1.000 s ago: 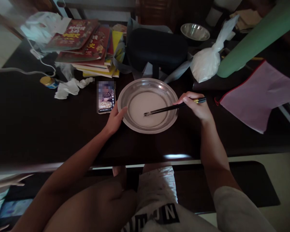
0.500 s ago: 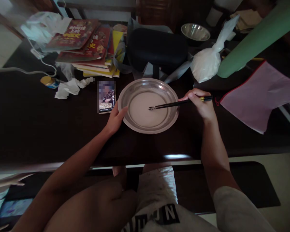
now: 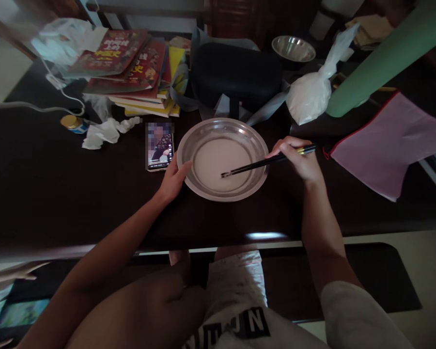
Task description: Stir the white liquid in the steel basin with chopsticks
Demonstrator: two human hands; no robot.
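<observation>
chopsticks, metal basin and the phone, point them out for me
chopsticks (image 3: 252, 166), head view, on the dark shafts over the basin's right side
metal basin (image 3: 222, 124), head view, on the bare far rim
phone (image 3: 160, 148), head view, on the lit screen, left of the basin

We see from a single camera worn on our head, looking forward and steeply down over the near edge of the dark table (image 3: 58, 194). It sits close enough that our own forearms and lap fill the lower half of the frame. The metal dish (image 3: 222, 159) lies near the middle of the view, just past the table's near edge, while the table's far edge with the stack of books (image 3: 131, 68) runs along the top.
</observation>
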